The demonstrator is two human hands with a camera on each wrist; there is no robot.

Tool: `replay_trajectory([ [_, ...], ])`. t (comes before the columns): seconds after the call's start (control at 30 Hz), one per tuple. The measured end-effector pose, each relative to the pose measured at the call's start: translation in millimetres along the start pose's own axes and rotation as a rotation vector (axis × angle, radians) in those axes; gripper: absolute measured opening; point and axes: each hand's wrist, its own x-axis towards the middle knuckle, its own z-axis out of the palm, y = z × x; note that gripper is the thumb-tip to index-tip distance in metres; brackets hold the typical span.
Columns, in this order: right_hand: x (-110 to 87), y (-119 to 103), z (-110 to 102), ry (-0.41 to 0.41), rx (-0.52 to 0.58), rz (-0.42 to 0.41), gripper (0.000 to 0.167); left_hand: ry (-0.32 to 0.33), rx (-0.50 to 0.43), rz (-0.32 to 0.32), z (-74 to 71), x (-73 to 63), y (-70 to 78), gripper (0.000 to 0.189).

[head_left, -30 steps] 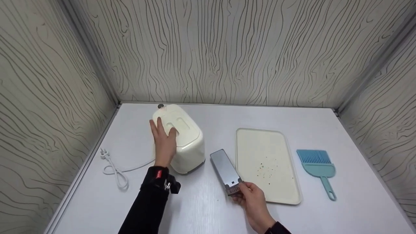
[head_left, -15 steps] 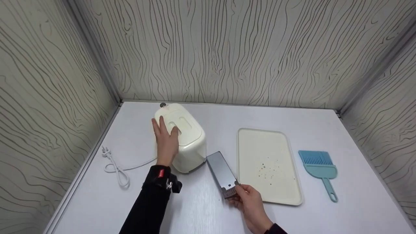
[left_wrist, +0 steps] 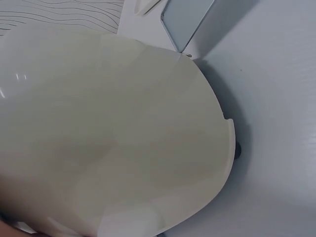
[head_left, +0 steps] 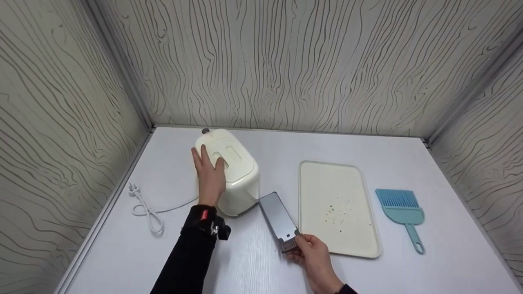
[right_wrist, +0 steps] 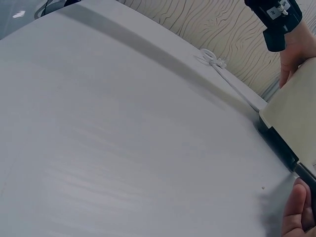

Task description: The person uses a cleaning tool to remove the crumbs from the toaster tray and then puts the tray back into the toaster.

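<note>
A cream toaster (head_left: 241, 192) stands at the left centre, a lid over its top. My left hand (head_left: 210, 179) rests on it, fingers spread and nearly straight, thumb by a recess in the lid. My right hand (head_left: 316, 259) pinches the grey end of a flat metal crumb tray (head_left: 278, 214) between thumb and fingers. The tray's far corner is right at the toaster's lower edge in the head view. In the left wrist view the toaster's side (left_wrist: 118, 123) fills much of the frame, with the tray (left_wrist: 185, 22) at its edge.
To the right lies a shallow cream tray (head_left: 327, 179) scattered with coloured crumbs. Beyond it are a blue-green brush and dustpan (head_left: 402, 212). The toaster's white cord and plug (head_left: 149, 216) lie looped at left. Wood-patterned panels (head_left: 261, 65) close in the table.
My right hand has brought the crumb tray slightly left and nearer me, its far corner now at the toaster's lower edge. The left hand stays on the toaster.
</note>
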Motion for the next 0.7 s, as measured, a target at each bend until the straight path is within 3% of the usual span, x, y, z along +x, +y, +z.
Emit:
replay_trajectory([
  [0.4, -2.5, 6, 1, -0.057, -0.026, -0.015, 0.03, 0.013, 0.06, 0.009, -0.7, 3.4, 0.6, 0.071],
  [0.7, -0.1, 11, 6, -0.156, -0.022, -0.006, 0.027, 0.014, 0.06, 0.023, 0.7, 1.3, 1.2, 0.071],
])
